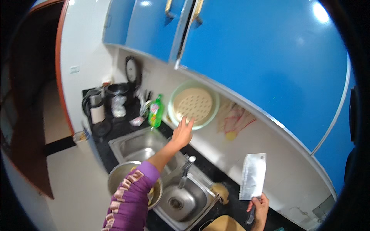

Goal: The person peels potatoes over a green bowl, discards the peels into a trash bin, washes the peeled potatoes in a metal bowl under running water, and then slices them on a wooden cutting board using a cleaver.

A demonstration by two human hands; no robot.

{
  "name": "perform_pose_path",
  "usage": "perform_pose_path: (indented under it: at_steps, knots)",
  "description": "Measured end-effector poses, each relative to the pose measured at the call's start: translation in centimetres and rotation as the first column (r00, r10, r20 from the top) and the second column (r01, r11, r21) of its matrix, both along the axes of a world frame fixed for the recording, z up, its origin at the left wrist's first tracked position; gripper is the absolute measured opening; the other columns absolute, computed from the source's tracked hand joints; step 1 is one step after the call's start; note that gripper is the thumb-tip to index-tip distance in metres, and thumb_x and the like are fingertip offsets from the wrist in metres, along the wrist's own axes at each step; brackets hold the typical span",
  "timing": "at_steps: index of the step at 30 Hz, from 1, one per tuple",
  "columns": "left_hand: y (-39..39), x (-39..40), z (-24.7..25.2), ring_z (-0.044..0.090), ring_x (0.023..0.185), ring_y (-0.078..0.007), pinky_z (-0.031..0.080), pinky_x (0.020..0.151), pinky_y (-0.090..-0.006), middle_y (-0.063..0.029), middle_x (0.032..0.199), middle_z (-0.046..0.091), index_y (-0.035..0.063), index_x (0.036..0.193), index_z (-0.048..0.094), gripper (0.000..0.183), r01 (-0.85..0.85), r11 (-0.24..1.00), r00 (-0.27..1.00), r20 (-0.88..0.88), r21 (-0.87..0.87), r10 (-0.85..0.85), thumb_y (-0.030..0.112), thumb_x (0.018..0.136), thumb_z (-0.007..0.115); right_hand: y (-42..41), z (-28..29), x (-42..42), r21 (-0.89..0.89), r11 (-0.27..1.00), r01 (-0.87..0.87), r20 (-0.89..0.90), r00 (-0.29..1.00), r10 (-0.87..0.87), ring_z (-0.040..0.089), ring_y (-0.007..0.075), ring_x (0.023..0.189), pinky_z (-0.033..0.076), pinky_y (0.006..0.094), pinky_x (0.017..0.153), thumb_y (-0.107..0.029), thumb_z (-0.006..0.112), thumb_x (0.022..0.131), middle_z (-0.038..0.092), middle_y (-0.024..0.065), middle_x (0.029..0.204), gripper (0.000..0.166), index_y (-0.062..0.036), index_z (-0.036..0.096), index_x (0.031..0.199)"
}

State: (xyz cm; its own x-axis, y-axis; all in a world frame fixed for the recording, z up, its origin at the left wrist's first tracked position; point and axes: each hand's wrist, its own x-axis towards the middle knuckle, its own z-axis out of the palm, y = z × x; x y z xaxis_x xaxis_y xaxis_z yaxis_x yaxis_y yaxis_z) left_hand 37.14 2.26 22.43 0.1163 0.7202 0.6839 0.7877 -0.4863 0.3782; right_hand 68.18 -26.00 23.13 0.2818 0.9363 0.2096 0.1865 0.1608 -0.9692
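Observation:
My left hand (182, 133) reaches up to the lower rim of a pale green plastic basin (171, 108) on the wall, its fingers spread; whether they touch it is unclear. A beige perforated round piece (193, 104) sits inside the basin. At the lower right, my right hand (260, 208) grips the dark handle of a cleaver (252, 176), its broad blade pointing up. Below my left forearm, a steel bowl (117, 177) with yellowish pieces of food stands over the left part of the double sink (115, 144). A wooden cutting board (224, 223) lies near the bottom edge.
A chrome faucet (188, 163) rises between the sink basins. Along the black counter stand a green plastic bottle (156, 112), a kettle (96, 106) and a black appliance (117, 89). Cloths (235, 117) hang on the wall. Blue cabinets (245, 57) overhang the counter.

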Motion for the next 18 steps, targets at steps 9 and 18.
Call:
perform_pose_path:
  at_steps: [9,18]
  knots:
    - [-8.1,-14.4,-5.2,0.056,0.085,-0.0330,0.044,0.076,-0.0373,-0.0186,0.086,0.059,0.0020,0.093,0.058,0.036,0.112,0.716,0.917,-0.206,-0.689,-0.342,0.020,0.063,0.064,-10.7,-14.8,10.6,0.025,0.925,0.378,0.501,0.796,-0.339,0.036,0.0088,0.031,0.031,0.0217,0.028,-0.008,0.048,0.082,0.038,-0.0007,0.047,0.006,-0.0047,0.043,0.083]
    - [-12.5,-14.3,-19.3,0.046,0.105,-0.0368,0.037,0.089,-0.0400,-0.0240,0.120,0.038,0.0179,0.123,0.040,0.072,-0.135,0.643,0.906,-0.356,-0.754,-0.228,0.052,0.063,0.062,-13.9,-14.9,4.6,-0.200,0.859,0.471,-0.162,0.849,-0.503,0.038,0.0073,0.035,0.034,0.0204,0.031,-0.012,0.046,0.083,0.038,-0.0007,0.048,0.006,-0.0060,0.044,0.083]
